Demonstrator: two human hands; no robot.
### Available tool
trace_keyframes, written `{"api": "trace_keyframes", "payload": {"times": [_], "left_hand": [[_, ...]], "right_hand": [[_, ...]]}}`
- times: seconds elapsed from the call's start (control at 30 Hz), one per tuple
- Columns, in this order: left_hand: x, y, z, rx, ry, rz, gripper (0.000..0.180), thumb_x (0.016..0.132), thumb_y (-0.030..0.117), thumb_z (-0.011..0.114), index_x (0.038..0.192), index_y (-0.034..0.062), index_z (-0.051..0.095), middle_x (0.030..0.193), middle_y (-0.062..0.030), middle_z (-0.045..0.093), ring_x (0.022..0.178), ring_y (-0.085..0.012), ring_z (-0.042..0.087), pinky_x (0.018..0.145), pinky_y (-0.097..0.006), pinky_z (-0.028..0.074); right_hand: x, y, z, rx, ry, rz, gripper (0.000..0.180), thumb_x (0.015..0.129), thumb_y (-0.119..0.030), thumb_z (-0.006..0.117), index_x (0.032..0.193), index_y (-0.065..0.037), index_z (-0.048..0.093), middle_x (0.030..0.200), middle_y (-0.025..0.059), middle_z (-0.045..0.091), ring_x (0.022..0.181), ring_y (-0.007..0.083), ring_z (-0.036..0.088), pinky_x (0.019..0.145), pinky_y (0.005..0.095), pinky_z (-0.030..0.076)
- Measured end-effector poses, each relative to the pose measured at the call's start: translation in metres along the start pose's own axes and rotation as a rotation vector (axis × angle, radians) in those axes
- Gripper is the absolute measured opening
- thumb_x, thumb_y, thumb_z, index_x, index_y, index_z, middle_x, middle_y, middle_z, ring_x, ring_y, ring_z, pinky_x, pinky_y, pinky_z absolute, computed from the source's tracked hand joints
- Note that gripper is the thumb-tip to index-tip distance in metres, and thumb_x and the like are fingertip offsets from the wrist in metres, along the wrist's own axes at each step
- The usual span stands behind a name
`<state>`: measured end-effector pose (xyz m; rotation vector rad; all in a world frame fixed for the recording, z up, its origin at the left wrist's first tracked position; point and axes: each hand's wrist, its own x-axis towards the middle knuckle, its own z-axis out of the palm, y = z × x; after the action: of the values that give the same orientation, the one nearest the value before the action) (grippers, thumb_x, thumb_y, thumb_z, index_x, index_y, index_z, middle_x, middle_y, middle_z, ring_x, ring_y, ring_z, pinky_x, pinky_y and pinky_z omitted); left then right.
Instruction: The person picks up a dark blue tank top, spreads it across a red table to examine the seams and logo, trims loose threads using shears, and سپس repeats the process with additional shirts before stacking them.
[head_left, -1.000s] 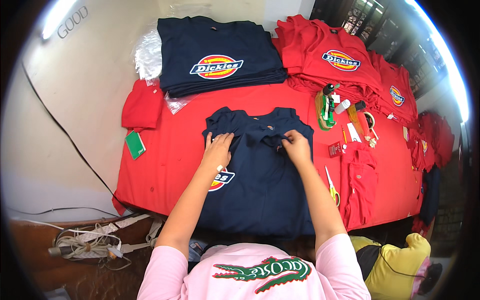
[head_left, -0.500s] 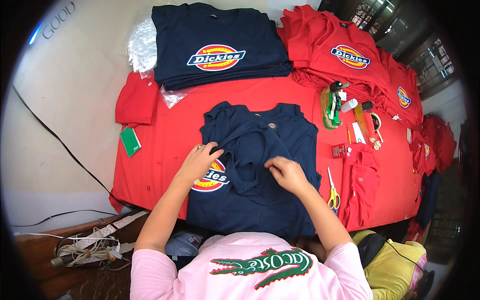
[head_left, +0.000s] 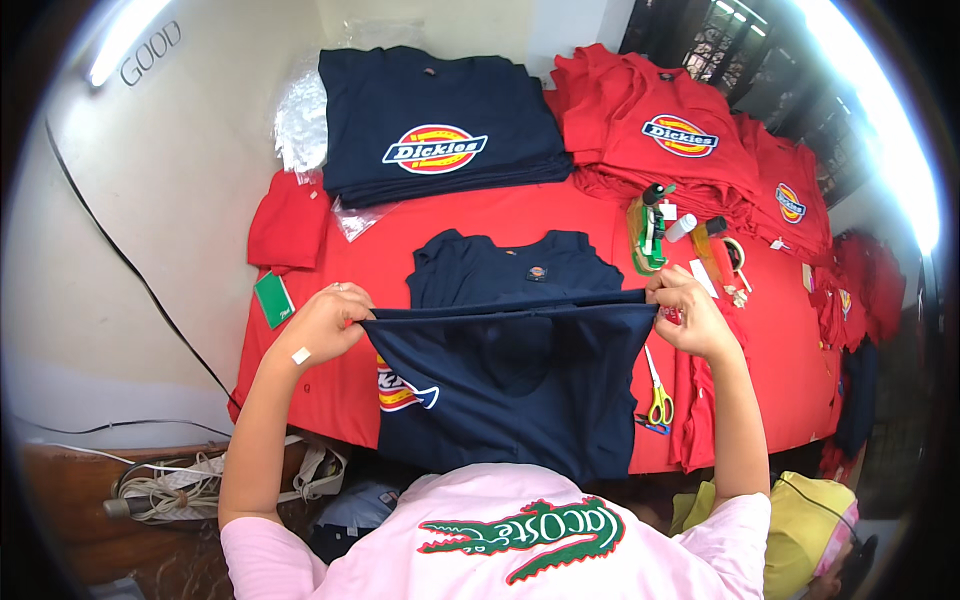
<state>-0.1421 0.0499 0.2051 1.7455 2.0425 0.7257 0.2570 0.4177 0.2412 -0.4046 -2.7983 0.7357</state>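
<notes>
A navy shirt [head_left: 510, 350] is drawn taut across the front of the table, its upper edge raised off the layers beneath. My left hand [head_left: 335, 318] is closed on the left end of that edge, and my right hand [head_left: 692, 312] pinches the right end. Two dark layers show along the edge between my hands. Behind it lies more navy fabric [head_left: 480, 268] with a neckline and a small label; whether it is a separate shirt is hidden. Part of a red, yellow and white printed emblem [head_left: 395, 385] shows below my left hand.
A pile of navy shirts [head_left: 450, 105] stands at the back, with red shirts [head_left: 650, 90] to its right. Yellow-handled scissors [head_left: 660, 405], a green tape dispenser [head_left: 648, 235] and a white bottle [head_left: 681, 228] lie at the right. A green booklet [head_left: 273, 299] and folded red cloth [head_left: 285, 222] are at the left.
Both hands have moved up and apart, from around the shirt's neck opening to the ends of a stretched edge. The bunched navy fabric is now pulled wide, covering more of the emblem.
</notes>
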Motion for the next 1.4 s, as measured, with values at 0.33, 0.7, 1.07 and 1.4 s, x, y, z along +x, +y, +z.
{"api": "trace_keyframes", "payload": {"times": [0.33,0.7,1.07,1.4], "left_hand": [[-0.028,0.07,-0.002,0.18,0.057,-0.181,0.014,0.085,0.012,0.073,0.091,0.0022,0.082,0.077,-0.011,0.072,0.09,-0.0268,0.067,0.114,-0.042,0.039],[-0.083,0.078,-0.019,-0.655,-0.082,0.119,0.018,0.087,0.009,0.078,0.076,-0.0034,0.072,0.086,-0.0047,0.07,0.084,-0.0149,0.064,0.078,-0.033,0.05],[-0.138,0.194,-0.048,0.174,0.136,0.159,0.009,0.081,0.008,0.088,0.082,0.0017,0.082,0.09,-0.0089,0.075,0.082,-0.022,0.069,0.097,-0.04,0.053],[-0.278,0.272,0.039,1.102,0.99,0.254,0.028,0.098,0.024,0.07,0.116,0.0043,0.079,0.113,-0.0098,0.078,0.109,-0.0319,0.07,0.108,-0.051,0.046]], "right_hand": [[-0.053,-0.111,-0.037,-0.171,-0.013,-0.224,0.023,0.068,0.003,0.073,0.081,-0.016,0.077,0.081,0.0013,0.053,0.092,0.0219,0.055,0.103,0.0415,0.035],[-0.126,-0.127,-0.096,0.064,0.07,-0.016,0.021,0.072,-0.019,0.07,0.076,0.001,0.063,0.109,0.0124,0.068,0.109,0.0299,0.059,0.104,0.0453,0.043],[-0.171,-0.152,-0.139,-0.069,0.043,-0.082,0.009,0.08,-0.005,0.079,0.086,0.001,0.077,0.092,0.0109,0.077,0.091,0.0246,0.073,0.088,0.0369,0.056],[-0.287,-0.228,-0.077,-0.545,0.925,-0.254,0.026,0.087,-0.031,0.083,0.093,-0.007,0.075,0.108,0.006,0.075,0.106,0.0274,0.072,0.108,0.0518,0.047]]}}
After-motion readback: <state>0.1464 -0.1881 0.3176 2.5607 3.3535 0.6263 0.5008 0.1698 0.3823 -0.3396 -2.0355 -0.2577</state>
